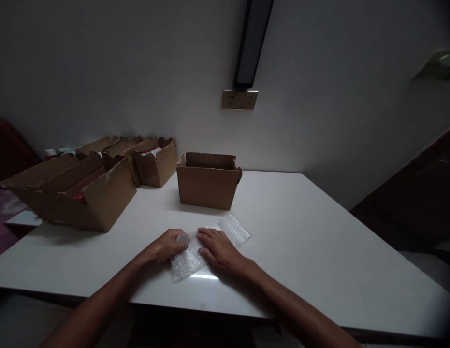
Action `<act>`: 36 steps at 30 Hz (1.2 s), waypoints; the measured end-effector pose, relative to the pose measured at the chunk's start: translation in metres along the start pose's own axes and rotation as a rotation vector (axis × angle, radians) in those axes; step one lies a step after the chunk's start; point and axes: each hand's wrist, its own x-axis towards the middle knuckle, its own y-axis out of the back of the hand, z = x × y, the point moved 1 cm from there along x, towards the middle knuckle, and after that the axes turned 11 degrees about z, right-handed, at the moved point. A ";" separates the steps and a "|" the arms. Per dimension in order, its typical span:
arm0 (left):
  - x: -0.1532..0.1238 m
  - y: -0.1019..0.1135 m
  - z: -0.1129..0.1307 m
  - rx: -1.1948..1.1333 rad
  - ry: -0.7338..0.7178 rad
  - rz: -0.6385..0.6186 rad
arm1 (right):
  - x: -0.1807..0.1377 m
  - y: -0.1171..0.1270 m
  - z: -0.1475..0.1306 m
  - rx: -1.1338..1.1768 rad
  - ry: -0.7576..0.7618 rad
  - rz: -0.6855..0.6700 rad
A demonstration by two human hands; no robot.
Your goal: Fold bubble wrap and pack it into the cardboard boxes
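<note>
A clear sheet of bubble wrap (pixel 188 263) lies on the white table, near its front edge. My left hand (pixel 169 245) pinches its left part, thumb and fingers closed on a curled bit of the plastic. Across the middle of the wrap, my right hand (pixel 219 249) rests palm down with its fingers stretched out. Beyond that hand a further piece of bubble wrap (pixel 235 229) shows to the upper right; whether it joins the first is hidden under the fingers.
Behind the hands stands an open cardboard box (pixel 208 186). Several more cardboard boxes (pixel 112 198) crowd the table's left side, some with red and white items inside. A wall socket (pixel 239 100) sits above the white table (pixel 300 251).
</note>
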 end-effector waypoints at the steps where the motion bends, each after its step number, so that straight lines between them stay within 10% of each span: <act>1: -0.001 0.004 -0.002 0.019 0.004 0.010 | -0.001 -0.002 0.016 -0.074 -0.030 -0.006; 10: -0.014 0.019 -0.016 0.053 0.006 0.053 | -0.071 0.063 0.134 -0.457 -0.498 0.167; 21: -0.021 0.022 0.009 0.355 -0.017 -0.059 | -0.045 0.041 0.106 -0.349 -0.371 0.200; 30: -0.114 -0.021 -0.023 0.085 0.151 -0.134 | 0.036 0.011 0.087 -0.289 -0.106 0.169; 36: -0.124 -0.015 -0.019 -0.450 0.171 -0.318 | 0.023 0.011 0.060 -0.185 -0.004 0.057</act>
